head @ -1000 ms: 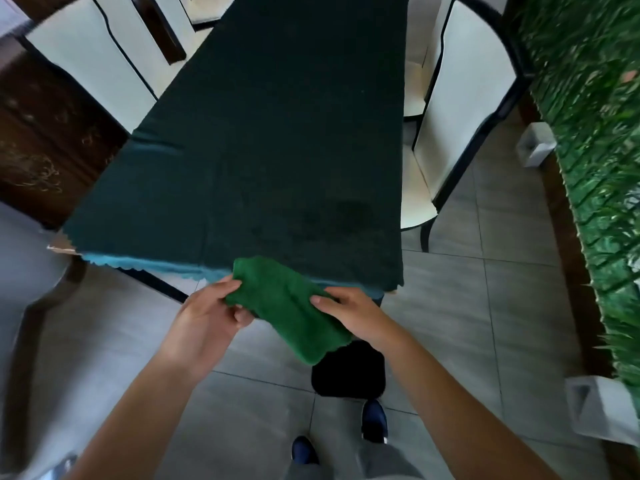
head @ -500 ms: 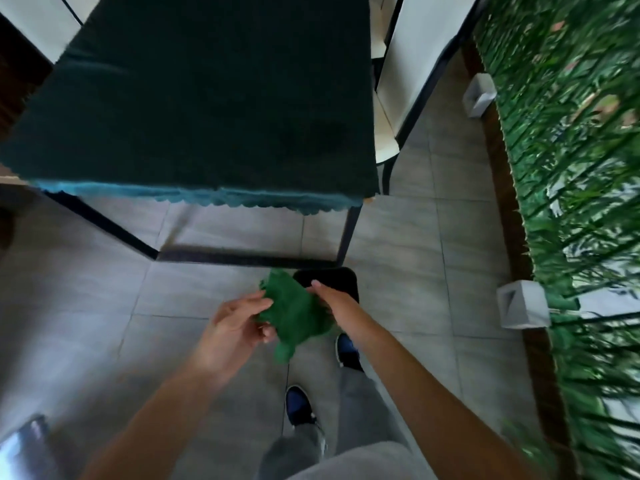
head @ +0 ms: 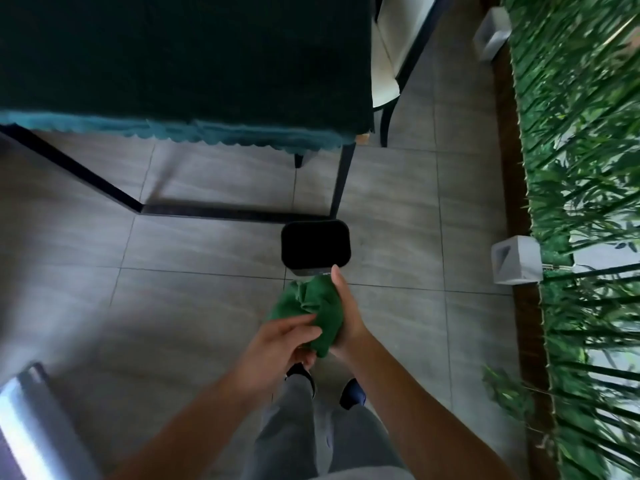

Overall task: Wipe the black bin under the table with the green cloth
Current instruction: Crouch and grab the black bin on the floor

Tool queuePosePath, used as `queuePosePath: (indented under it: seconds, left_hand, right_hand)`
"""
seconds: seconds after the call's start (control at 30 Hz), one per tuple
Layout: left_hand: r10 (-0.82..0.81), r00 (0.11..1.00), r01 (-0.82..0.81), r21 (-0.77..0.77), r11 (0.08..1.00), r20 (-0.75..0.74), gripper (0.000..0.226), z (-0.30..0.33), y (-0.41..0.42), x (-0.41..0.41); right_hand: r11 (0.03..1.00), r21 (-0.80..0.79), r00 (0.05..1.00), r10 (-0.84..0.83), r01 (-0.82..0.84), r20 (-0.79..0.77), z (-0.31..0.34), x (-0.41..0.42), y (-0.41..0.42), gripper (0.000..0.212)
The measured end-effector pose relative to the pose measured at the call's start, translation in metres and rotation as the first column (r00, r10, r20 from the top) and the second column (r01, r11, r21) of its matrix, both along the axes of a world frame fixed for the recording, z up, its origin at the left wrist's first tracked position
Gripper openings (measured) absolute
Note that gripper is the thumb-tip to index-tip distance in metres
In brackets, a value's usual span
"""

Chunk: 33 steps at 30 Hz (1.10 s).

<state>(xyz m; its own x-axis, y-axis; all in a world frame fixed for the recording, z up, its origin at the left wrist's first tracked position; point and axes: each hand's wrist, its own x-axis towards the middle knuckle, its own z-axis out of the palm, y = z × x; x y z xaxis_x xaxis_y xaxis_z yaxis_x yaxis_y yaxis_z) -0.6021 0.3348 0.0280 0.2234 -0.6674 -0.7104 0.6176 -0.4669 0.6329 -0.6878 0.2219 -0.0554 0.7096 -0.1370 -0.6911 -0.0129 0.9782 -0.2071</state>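
Note:
The black bin (head: pixel 315 245) stands on the grey tiled floor by the table's near right leg, its open top facing me. Just in front of it I hold the bunched green cloth (head: pixel 317 308) in both hands. My right hand (head: pixel 346 313) cups the cloth from the right, fingertips almost at the bin's near rim. My left hand (head: pixel 280 344) grips the cloth's lower left part. The cloth is above the floor and apart from the bin.
The table (head: pixel 173 64) with a dark green tablecloth fills the upper left; its black leg frame (head: pixel 341 181) runs along the floor behind the bin. A white chair (head: pixel 384 64) stands to the right. White blocks (head: pixel 516 259) and a leafy green wall line the right side.
My view has dropped and drawn back from the table, and the whole bin is now in sight. Both hands carried the cloth down from the table edge and bunched it tighter.

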Motion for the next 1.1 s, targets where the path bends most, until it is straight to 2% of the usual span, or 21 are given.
queuePosePath:
  seconds: [0.07, 0.13, 0.27, 0.4, 0.47, 0.63, 0.7, 0.8, 0.9, 1.0, 1.1]
  left_hand:
    - [-0.022, 1.000, 0.022, -0.017, 1.000, 0.016, 0.022, 0.001, -0.009, -0.014]
    - [-0.068, 0.993, 0.069, -0.006, 0.998, 0.091, 0.037, -0.003, -0.018, -0.023]
    - [-0.301, 0.905, 0.330, -0.049, 0.943, 0.302, 0.035, -0.013, -0.028, -0.045]
    - [-0.307, 0.866, 0.341, -0.016, 0.940, 0.394, 0.031, -0.035, -0.039, -0.074]
    - [-0.320, 0.829, 0.350, 0.022, 0.937, 0.459, 0.025, -0.053, -0.040, -0.078]
    - [-0.372, 0.800, 0.365, 0.109, 0.925, 0.472, 0.022, -0.115, -0.052, -0.058]
    - [-0.413, 0.752, 0.373, 0.185, 0.909, 0.514, 0.024, -0.146, -0.057, -0.037]
    - [-0.535, 0.543, 0.441, 0.322, 0.838, 0.648, 0.033, -0.203, -0.071, -0.002]
    - [-0.642, 0.330, 0.495, 0.452, 0.742, 0.692, 0.042, -0.270, -0.094, 0.035]
    - [-0.703, 0.046, 0.539, 0.574, 0.616, 0.710, 0.050, -0.353, -0.123, 0.064]
    - [-0.708, -0.189, 0.585, 0.658, 0.475, 0.680, 0.061, -0.429, -0.147, 0.083]
  right_hand:
    - [0.998, 0.054, 0.996, -0.042, 0.037, 0.084, -0.010, -0.016, 0.001, 0.085]
    - [0.994, 0.098, 0.982, -0.072, 0.056, 0.176, -0.013, -0.030, -0.001, 0.085]
    - [0.981, 0.124, 0.956, -0.178, 0.152, 0.234, -0.017, -0.053, -0.008, 0.074]
    - [0.981, 0.057, 0.962, -0.192, 0.184, 0.192, -0.035, -0.081, -0.021, 0.072]
    - [0.983, 0.029, 0.973, -0.182, 0.180, 0.141, -0.052, -0.094, -0.029, 0.064]
    - [0.967, -0.007, 0.966, -0.252, 0.253, 0.054, -0.127, -0.112, -0.056, 0.054]
    - [0.959, -0.020, 0.959, -0.283, 0.283, 0.008, -0.162, -0.111, -0.063, 0.051]
    - [0.951, -0.113, 0.934, -0.305, 0.288, -0.187, -0.225, -0.112, -0.080, 0.042]
    - [0.955, -0.173, 0.893, -0.287, 0.240, -0.348, -0.291, -0.110, -0.096, 0.042]
    - [0.941, -0.259, 0.865, -0.307, 0.215, -0.397, -0.365, -0.114, -0.113, 0.036]
    - [0.922, -0.331, 0.853, -0.329, 0.199, -0.405, -0.430, -0.114, -0.127, 0.041]
